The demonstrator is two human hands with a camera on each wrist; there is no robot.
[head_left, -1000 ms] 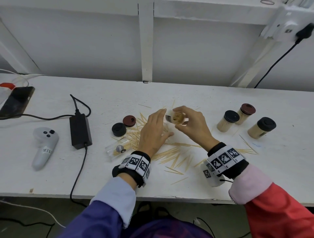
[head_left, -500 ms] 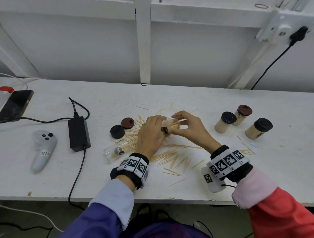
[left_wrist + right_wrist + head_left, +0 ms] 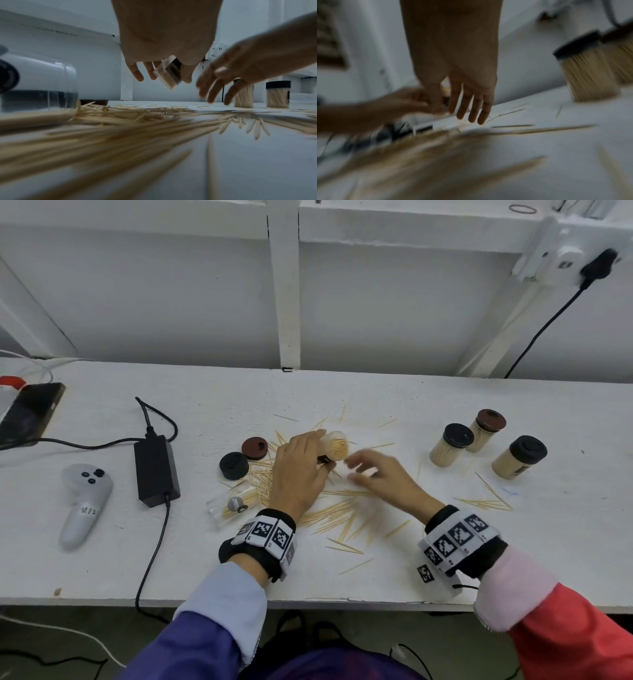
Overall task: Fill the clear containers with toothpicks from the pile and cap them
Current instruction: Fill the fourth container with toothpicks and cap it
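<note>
Clear container [image 3: 334, 445] gripped in left hand [image 3: 301, 474]; right hand [image 3: 380, 477] spread, empty; three capped jars [image 3: 452, 445] at right, two loose caps [image 3: 234, 465] centre-left.

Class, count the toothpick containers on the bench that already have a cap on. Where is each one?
3, all upright at the right of the white bench: a black-capped container, a brown-capped container just behind it, and another black-capped container farthest right. None seems hidden.

White controller [image 3: 84, 501] lying on the counter [image 3: 565, 542] at 9 o'clock. Black power brick [image 3: 156, 470] sitting just right of it, cable running off the front edge. Phone [image 3: 29, 414] lying at 10 o'clock. Black plug [image 3: 597, 266] sitting in the wall socket [image 3: 561, 260] at 1 o'clock.
</note>
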